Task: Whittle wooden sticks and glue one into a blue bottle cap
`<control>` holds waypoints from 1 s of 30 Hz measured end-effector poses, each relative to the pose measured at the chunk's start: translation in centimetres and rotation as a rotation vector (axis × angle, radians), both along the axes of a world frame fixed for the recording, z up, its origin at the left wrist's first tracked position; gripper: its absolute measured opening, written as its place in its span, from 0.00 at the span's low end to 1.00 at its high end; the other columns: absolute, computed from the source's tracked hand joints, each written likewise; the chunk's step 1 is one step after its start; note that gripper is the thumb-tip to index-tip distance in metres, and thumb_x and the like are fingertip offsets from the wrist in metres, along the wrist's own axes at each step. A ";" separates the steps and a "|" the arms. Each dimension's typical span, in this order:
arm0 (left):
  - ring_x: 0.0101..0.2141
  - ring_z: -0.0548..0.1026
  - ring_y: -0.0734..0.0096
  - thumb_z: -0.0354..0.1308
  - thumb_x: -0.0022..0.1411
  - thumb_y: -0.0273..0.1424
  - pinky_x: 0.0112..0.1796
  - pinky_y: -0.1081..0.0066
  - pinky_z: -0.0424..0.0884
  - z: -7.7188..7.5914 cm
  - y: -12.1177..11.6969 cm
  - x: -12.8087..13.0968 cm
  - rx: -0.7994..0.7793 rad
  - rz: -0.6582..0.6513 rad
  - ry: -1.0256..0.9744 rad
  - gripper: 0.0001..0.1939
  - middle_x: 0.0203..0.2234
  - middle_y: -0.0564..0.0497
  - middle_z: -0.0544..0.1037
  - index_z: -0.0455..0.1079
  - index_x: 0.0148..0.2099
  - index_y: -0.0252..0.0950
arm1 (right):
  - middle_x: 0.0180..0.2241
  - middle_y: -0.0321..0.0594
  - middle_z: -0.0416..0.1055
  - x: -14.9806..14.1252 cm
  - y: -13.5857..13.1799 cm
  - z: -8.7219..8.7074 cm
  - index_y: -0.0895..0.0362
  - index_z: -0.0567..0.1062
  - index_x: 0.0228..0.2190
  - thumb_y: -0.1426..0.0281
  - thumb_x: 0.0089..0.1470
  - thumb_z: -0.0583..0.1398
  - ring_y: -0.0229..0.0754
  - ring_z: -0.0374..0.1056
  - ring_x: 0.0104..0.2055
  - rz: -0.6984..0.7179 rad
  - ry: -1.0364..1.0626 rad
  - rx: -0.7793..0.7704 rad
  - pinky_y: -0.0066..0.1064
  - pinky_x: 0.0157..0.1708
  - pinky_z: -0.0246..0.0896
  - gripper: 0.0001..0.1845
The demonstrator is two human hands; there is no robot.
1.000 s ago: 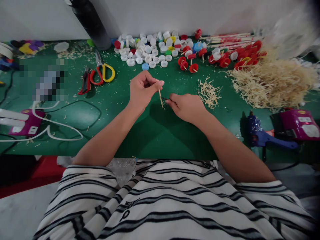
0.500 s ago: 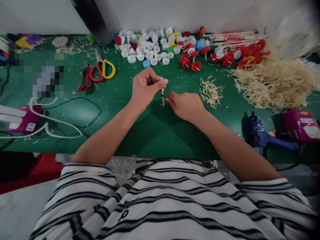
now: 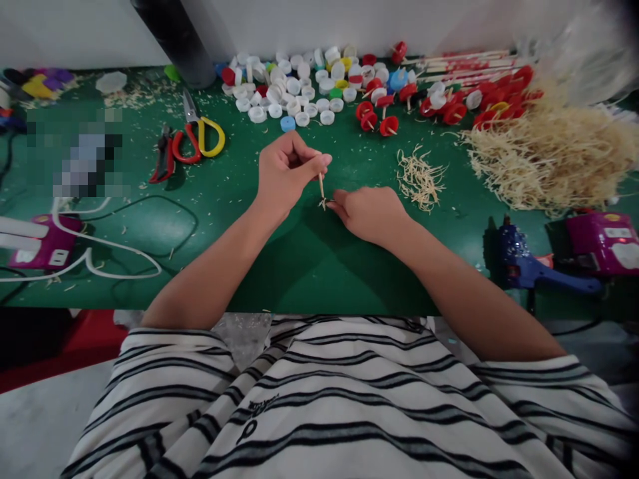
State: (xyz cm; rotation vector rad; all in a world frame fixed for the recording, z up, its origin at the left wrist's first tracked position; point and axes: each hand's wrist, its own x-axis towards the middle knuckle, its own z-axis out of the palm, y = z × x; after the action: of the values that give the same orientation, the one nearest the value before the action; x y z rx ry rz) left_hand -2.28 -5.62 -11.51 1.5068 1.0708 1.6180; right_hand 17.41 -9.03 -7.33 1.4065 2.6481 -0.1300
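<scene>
My left hand (image 3: 288,167) pinches a thin wooden stick (image 3: 321,185), which points down toward the table. Pale curled shavings (image 3: 322,203) cling around its lower end. Close by on the right, my right hand (image 3: 372,211) has its thumb and forefinger closed on a small thin blade-like piece (image 3: 330,201). The tip of that piece meets the stick's lower end, and the rest is hidden in my fingers. A small heap of pale wood shavings (image 3: 421,179) lies to the right of my hands.
On the green table (image 3: 309,279) are white bottle caps (image 3: 284,90), red caps on sticks (image 3: 388,125), a large shavings pile (image 3: 559,159), scissors (image 3: 212,136), red-handled pliers (image 3: 164,159), a blue glue gun (image 3: 529,263), purple boxes (image 3: 604,243) and a white cable (image 3: 124,246).
The dark piece in my right hand has slid down the stick to its lower end, where more shavings curl. The view has shifted slightly.
</scene>
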 end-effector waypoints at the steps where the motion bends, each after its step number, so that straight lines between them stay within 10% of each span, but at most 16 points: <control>1: 0.27 0.82 0.76 0.78 0.60 0.39 0.31 0.72 0.82 -0.1 0.1 0.0 0.006 -0.005 -0.004 0.19 0.24 0.59 0.80 0.70 0.31 0.41 | 0.41 0.53 0.84 0.0 0.0 0.0 0.54 0.80 0.56 0.54 0.78 0.44 0.55 0.79 0.42 -0.001 -0.002 -0.001 0.37 0.33 0.48 0.30; 30: 0.25 0.79 0.76 0.78 0.59 0.40 0.28 0.71 0.77 -0.1 0.0 0.1 0.065 -0.052 0.016 0.21 0.23 0.59 0.76 0.67 0.31 0.41 | 0.41 0.53 0.84 0.3 -0.1 0.6 0.56 0.79 0.58 0.53 0.77 0.41 0.54 0.76 0.40 -0.012 0.048 0.107 0.37 0.34 0.46 0.34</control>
State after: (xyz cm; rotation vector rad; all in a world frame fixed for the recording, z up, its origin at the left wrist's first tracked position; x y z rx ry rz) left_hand -2.17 -5.65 -11.63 1.5794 0.9880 1.6210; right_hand 17.72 -9.08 -6.76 1.4698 2.7227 -0.0230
